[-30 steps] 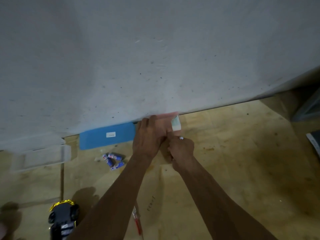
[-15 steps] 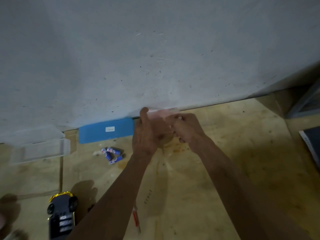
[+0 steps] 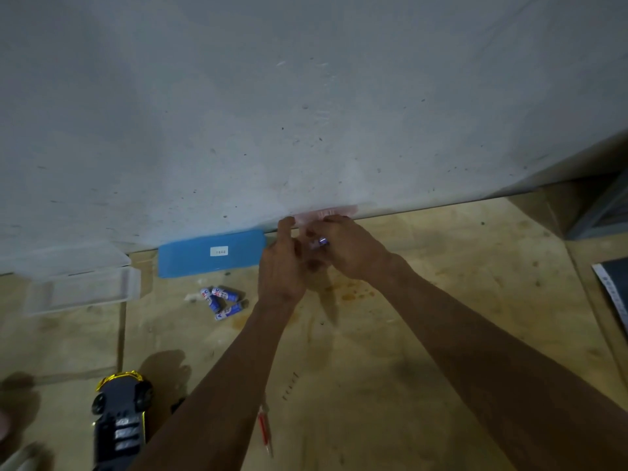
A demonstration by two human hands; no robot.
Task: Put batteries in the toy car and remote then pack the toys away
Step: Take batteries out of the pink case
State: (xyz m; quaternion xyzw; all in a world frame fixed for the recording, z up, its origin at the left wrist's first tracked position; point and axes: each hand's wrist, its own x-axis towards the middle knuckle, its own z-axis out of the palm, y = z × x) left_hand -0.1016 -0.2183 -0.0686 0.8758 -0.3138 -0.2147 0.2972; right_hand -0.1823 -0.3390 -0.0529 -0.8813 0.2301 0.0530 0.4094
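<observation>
- Since a second ago, the right hand (image 3: pixel 353 248) has swung over from below the pink remote (image 3: pixel 326 212) to meet the left hand (image 3: pixel 282 266) in front of it; the white patch seen on the remote earlier is now covered.
- Head view: both hands are closed around the remote, which sits at the foot of the grey wall (image 3: pixel 306 113); only its top edge shows above the fingers.
- Right hand pinches a small battery (image 3: pixel 323 241) between fingertips, just at the remote.
- Left hand wraps the remote's left side, thumb up.
- Four loose batteries (image 3: pixel 221 302) lie in a cluster on the plywood floor (image 3: pixel 424 351), left of the left wrist.
- A blue lid (image 3: pixel 210 254) leans flat by the wall; a clear box (image 3: pixel 81 283) lies further left.
- Toy car (image 3: pixel 120 419) lies upside down at bottom left, well apart from the hands.
- A red pen (image 3: pixel 265 430) lies near the left forearm.
</observation>
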